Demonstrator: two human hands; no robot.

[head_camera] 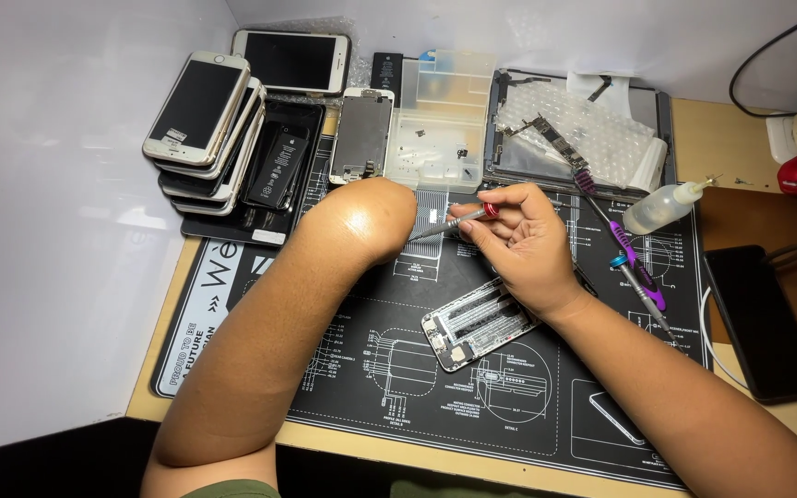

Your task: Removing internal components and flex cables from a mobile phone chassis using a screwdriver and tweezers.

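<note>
A slim screwdriver (pixel 454 219) with a red cap is pinched in the right hand (pixel 518 242), tip towards the left arm's rounded end (pixel 362 214); no left hand shows. Just below the right hand lies an opened phone chassis (pixel 474 323), on the black work mat (pixel 398 387) covering the desk.

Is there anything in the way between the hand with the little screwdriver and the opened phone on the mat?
Nothing visible. The right hand holds the red-capped screwdriver just above the opened phone shell; only bare black mat lies between. The left arm's end sits to the side, apart from the phone.
</note>
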